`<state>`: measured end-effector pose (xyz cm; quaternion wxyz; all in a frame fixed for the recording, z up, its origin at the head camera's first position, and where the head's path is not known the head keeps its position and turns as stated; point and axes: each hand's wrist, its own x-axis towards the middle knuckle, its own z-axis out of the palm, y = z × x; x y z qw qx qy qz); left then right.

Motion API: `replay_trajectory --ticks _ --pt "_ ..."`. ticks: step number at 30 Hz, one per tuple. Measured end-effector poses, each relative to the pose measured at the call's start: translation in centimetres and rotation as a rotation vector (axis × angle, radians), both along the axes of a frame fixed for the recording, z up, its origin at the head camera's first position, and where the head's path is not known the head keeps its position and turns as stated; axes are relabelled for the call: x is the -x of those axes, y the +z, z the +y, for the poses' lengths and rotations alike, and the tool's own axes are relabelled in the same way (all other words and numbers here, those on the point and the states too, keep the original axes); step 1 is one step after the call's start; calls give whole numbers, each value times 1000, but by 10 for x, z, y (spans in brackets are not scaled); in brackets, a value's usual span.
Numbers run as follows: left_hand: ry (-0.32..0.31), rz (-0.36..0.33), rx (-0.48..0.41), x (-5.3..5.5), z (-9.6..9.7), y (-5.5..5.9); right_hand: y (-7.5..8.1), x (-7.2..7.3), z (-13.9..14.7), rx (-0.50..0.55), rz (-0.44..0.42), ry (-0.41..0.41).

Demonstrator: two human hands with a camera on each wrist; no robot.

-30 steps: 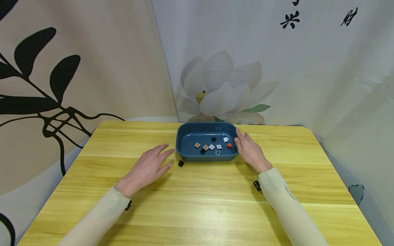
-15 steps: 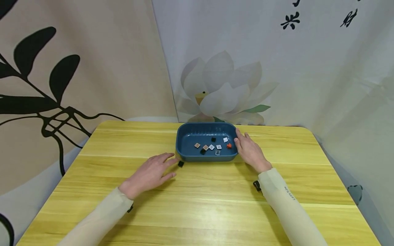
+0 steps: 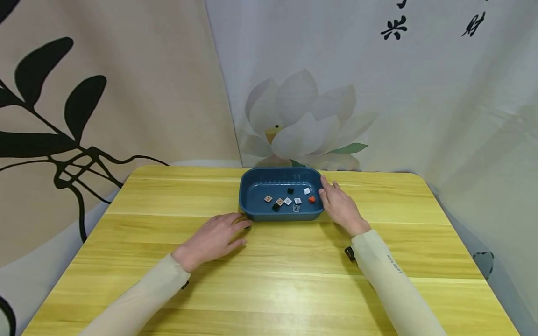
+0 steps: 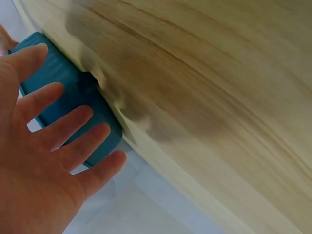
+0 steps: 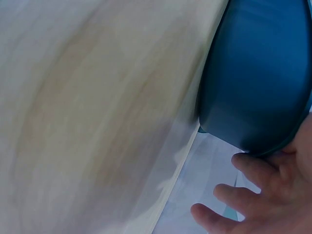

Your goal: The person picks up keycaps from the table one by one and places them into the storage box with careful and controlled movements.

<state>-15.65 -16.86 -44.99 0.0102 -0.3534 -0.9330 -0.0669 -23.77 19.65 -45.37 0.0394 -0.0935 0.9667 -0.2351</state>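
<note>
In the head view a blue rectangular tray [image 3: 273, 217] stands at the table's back edge. Several small square pieces lie in it: white [image 3: 298, 201], tan [image 3: 268, 199] and black [image 3: 290, 191], plus an orange-red one [image 3: 312, 199]. My left hand [image 3: 212, 240] reaches low beside the tray's front left corner, fingers spread. A small black square piece [image 4: 87, 81] lies just past its fingertips in the left wrist view, mostly hidden by the fingers from above. My right hand [image 3: 342, 207] rests against the tray's right end, thumb at the rim, other fingers extended.
The wooden table [image 3: 269, 284] spreads out in front of the tray. A printed curtain [image 3: 168, 93] with leaves and a lotus hangs close behind the table's back edge. Both forearms wear pale sleeves [image 3: 391, 275].
My left hand has moved right and towards me, from left of the tray down to the loose black piece, and now covers most of it. My right hand stays at the tray.
</note>
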Motion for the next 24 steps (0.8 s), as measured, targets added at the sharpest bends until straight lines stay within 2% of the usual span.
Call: replay_trajectory --ticks 11,20,24 --pt "10 -16 32 4 10 -1 1 -1 -1 -5 -8 -1" --pt "-46 35 42 2 10 -4 0 -1 -1 -2 -10 -2" --pt "-49 26 23 1 10 -3 0 -1 0 -2 -8 -3"
